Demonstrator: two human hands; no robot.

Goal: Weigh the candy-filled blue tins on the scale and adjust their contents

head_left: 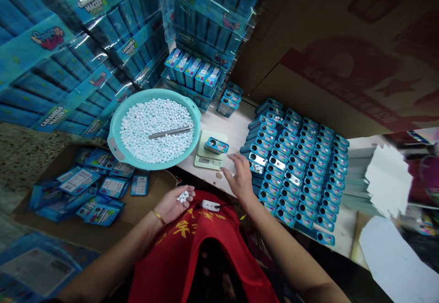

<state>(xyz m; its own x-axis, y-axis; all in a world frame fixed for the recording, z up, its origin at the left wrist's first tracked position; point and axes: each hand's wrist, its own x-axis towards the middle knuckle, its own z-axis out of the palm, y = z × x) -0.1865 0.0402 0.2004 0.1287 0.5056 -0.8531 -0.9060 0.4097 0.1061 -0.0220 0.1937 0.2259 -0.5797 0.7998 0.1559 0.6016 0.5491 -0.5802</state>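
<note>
Tin [216, 146] set on scale [210, 156], lid shut. Few candies [183, 196] cupped in left hand [173, 204]; right hand [240, 178] spread flat, empty, over bench [229, 131] edge beside tin rows [297, 168]. Many tins laid out in rows; basin [154, 127] heaped with candies, so much judged left. Wrapped cartons stacked behind, cardboard at right.
</note>
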